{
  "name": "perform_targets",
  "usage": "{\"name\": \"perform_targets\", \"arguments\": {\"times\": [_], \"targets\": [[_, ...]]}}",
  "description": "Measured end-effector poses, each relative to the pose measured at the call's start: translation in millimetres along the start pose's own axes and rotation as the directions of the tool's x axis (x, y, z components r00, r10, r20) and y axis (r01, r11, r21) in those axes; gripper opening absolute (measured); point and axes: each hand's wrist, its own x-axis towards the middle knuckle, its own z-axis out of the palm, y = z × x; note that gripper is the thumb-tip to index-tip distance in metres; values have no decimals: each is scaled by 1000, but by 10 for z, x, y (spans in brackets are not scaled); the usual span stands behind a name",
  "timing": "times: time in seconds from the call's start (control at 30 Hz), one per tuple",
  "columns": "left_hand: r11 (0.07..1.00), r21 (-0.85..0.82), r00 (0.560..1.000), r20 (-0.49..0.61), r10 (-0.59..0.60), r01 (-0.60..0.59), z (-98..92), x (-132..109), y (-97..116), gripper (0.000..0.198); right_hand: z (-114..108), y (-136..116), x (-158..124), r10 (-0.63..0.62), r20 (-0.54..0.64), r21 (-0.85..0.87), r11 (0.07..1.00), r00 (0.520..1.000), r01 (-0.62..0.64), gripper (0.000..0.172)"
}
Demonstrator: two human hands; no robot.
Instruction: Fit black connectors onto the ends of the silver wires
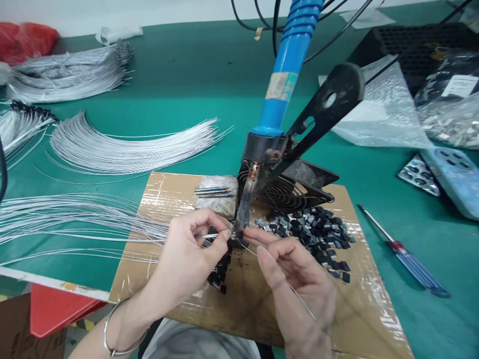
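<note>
My left hand [196, 249] pinches a thin white wire [209, 235] between thumb and fingertips, right at the tip of the soldering iron [245, 204]. The iron has a blue handle and hangs tip-down in a black metal bracket [325, 109]. A thin strand of solder wire [305, 304] passes through my right hand [299, 279]. Its thumb and fingers close on that strand, and its front end reaches the iron tip. My fingertips hide the exact joint. Small black connectors [219, 274] lie under my left hand, with more black and silver pieces [318, 229] beside my right hand.
A cardboard sheet [254, 299] covers the work spot. White wires [134, 149] lie in bundles at left. Metal rods rest on a pale pad [217, 204]. A fan [292, 194] stands behind the iron. At right are a screwdriver [404, 254], a phone [454, 174] and plastic bags [381, 109].
</note>
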Motion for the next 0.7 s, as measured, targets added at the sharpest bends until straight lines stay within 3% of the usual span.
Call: {"name": "perform_targets", "arguments": {"times": [0.7], "targets": [[1000,-14,1000,-5,-7,7,-11,-26,29,11,5,28,1,-67,34,-38,997,997,68,20]]}}
